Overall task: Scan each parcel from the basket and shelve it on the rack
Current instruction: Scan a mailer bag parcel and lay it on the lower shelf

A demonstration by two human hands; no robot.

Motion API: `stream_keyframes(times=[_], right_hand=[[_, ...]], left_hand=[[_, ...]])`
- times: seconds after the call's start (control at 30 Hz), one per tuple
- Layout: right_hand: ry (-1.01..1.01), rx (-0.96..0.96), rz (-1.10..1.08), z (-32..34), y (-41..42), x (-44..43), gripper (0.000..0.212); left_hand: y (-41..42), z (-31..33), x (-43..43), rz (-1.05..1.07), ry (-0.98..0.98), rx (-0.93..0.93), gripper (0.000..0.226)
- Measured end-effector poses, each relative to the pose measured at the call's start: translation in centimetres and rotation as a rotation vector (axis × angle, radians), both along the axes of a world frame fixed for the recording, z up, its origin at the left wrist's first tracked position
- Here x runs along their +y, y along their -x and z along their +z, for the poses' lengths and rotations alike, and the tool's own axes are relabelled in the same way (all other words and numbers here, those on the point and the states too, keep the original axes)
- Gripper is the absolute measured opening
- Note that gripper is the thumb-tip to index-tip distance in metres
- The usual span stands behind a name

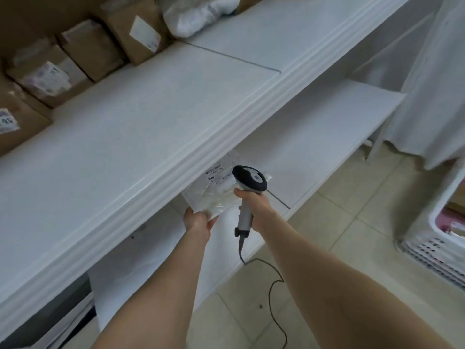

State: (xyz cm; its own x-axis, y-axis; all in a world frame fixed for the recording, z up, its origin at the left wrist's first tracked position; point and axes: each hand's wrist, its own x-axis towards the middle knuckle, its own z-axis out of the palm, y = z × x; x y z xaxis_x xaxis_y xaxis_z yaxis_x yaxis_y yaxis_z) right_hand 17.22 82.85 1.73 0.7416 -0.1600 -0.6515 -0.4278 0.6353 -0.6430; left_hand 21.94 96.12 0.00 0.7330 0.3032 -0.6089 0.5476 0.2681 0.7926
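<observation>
– Parcel (216,190) in the head view: you are holding it just under the front lip of the rack (151,137), over the lower shelf (314,127), and part of it is hiding behind that lip.

– Your left hand (197,220) is gripping its near corner, fingers curled round the clear wrapping. Your right hand (254,202) is wrapping round the handle of the scanner (249,178), whose head is hovering right above the printed label.

– So I judge you are working on the scan step for this one. No beam or light is showing, so I cannot tell whether the label is reading.

– As for progress: brown boxes (83,49) and a white bag (198,13) are sitting at the back of the top shelf, so some shelving is looking done.

– The basket (442,222) is showing at the right edge, on the floor well apart from your hands. Something pink is lying inside; it is too blurred to count parcels, but more seem to be waiting.

– This parcel is not yet resting on any shelf, so you are looking at placing it next, then returning to the basket.
</observation>
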Motion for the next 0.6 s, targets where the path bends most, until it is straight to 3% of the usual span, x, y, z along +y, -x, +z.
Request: stream_keyframes(times=[0.07, 0.27, 0.37, 0.47, 0.6], right_hand=[[-0.016, 0.005, 0.024, -2.2, -2.4, 0.8, 0.016], [-0.088, -0.004, 0.133, -8.1, -7.7, 3.6, 0.043], [-0.112, -0.017, 0.157, -10.3, -9.6, 5.1, 0.046], [-0.131, -0.031, 0.182, -11.9, -11.2, 6.3, 0.043], [-0.129, -0.018, 0.186, -13.1, -12.6, 7.6, 0.04]], left_hand=[[-2.1, -2.5, 1.5, 0.021, -0.034, 0.003, 0.048], [-6.7, -8.8, 6.1, 0.172, -0.037, -0.023, 0.046], [-8.4, -10.9, 8.0, 0.249, -0.04, -0.105, 0.051], [-9.5, -12.1, 9.9, 0.249, 0.002, -0.068, 0.052], [-10.6, -13.9, 11.9, 0.176, -0.215, -0.003, 0.045]])
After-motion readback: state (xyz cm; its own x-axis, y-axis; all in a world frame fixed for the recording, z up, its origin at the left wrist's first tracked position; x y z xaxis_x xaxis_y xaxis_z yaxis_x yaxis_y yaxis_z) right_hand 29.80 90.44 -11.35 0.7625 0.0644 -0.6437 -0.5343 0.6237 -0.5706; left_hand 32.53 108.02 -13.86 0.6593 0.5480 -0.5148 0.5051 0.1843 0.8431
